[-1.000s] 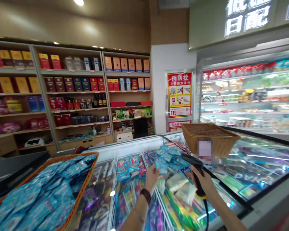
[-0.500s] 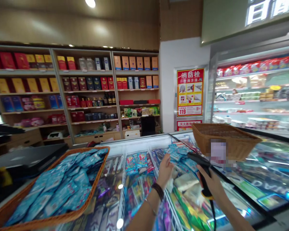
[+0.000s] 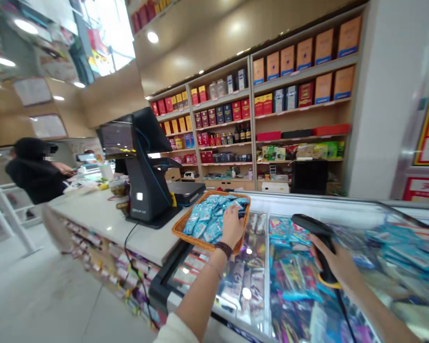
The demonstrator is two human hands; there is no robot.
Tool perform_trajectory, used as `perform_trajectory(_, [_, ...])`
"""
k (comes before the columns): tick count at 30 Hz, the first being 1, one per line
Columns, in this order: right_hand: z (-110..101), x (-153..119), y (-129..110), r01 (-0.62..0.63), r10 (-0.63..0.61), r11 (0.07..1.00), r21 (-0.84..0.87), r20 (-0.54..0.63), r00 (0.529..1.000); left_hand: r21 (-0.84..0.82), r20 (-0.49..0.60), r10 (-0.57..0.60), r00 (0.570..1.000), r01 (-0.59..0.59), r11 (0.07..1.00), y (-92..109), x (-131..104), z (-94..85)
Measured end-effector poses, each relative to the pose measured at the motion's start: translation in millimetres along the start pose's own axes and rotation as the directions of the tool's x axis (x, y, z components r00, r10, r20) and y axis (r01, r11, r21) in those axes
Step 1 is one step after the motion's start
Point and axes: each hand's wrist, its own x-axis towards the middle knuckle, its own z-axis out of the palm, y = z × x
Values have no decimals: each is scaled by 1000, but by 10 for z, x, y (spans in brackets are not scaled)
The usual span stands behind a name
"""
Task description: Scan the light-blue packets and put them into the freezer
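My left hand, wearing a dark beaded bracelet, rests over blue foil packets heaped in an orange-brown wicker basket. Its fingers are slightly bent and spread on the packets at the basket's right side; I see no packet lifted. In my right hand is a black handheld barcode scanner with a yellow ring and a cable hanging from its handle. The scanner is above the glass-topped freezer, its head pointing up and left.
Left of the basket, a black checkout terminal stands on a white counter, its cable hanging down the front. More blue packets lie in the freezer at right. A person in black stands beyond the counter. Boxed goods fill wall shelves.
The view has swung left, bringing the counter and terminal into sight. My left hand has moved from over the freezer to the packets in the basket. The scanner stays in my right hand.
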Motion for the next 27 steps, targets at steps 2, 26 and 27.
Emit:
perform_trajectory(2, [122, -22, 48, -47, 44, 999, 21, 100, 994, 223, 47, -59, 997, 47, 974, -248, -50, -313])
perform_trajectory(26, [90, -173, 93, -43, 40, 999, 22, 107, 993, -807, 140, -187, 972, 221, 547, 262, -110, 615])
perform_trajectory(27, [92, -178, 106, -45, 41, 999, 28, 109, 993, -844, 157, -195, 968, 234, 482, 299, -145, 755])
